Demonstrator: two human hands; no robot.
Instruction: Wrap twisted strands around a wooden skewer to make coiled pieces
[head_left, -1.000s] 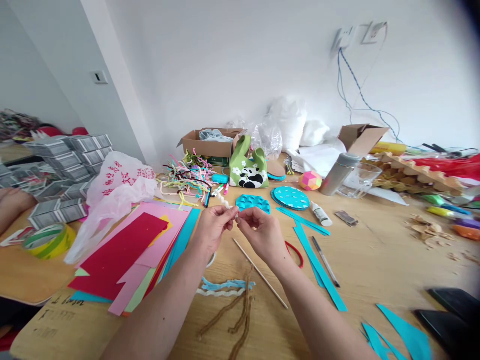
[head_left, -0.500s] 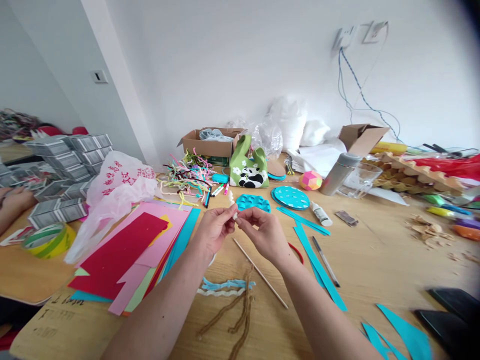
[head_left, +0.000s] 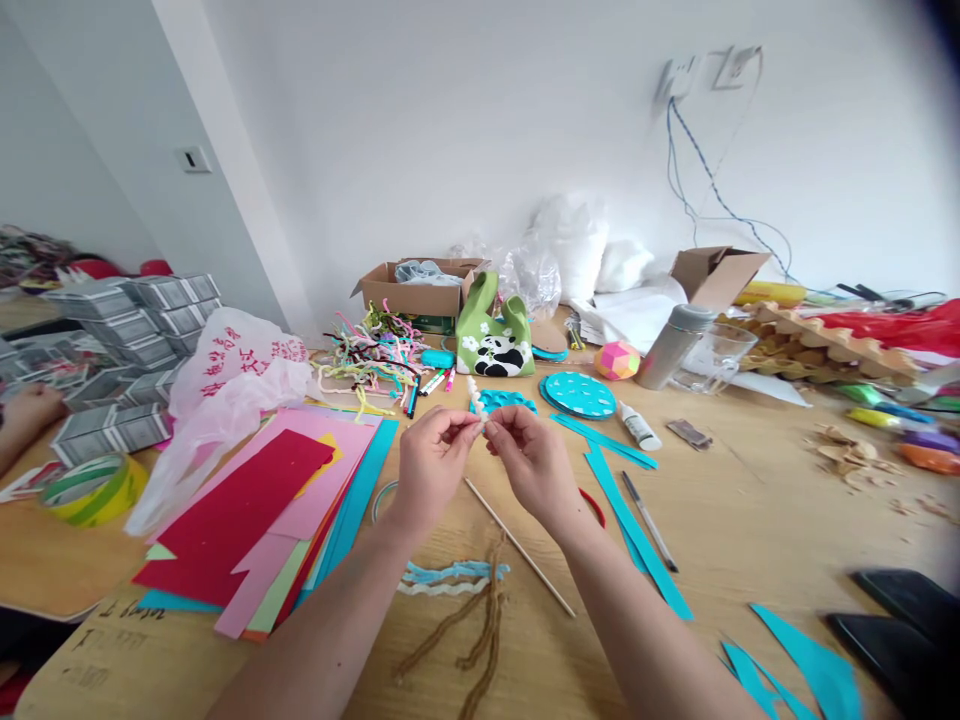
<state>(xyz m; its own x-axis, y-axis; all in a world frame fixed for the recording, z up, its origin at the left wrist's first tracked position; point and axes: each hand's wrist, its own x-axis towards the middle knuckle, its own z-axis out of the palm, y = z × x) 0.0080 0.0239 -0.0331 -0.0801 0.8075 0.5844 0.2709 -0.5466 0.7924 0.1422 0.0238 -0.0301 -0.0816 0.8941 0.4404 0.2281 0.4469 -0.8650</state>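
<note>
Left hand (head_left: 435,455) and right hand (head_left: 527,458) close together now, both pinching a white wavy strip (head_left: 475,396), tip poking up, wooden stick (head_left: 523,552) lying near brown strands (head_left: 493,612)

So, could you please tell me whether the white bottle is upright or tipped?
Tipped: the white bottle lies on its side, narrow end toward the blue discs.

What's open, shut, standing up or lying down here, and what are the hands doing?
Left hand: pinched shut
Right hand: pinched shut
White wavy strand: upright, lower end in their grip
Back-left cardboard box: open
Green panda bag: standing
Grey bottle: standing, lid on
White bottle: lying
Pen: lying
Wooden stick: lying
</note>
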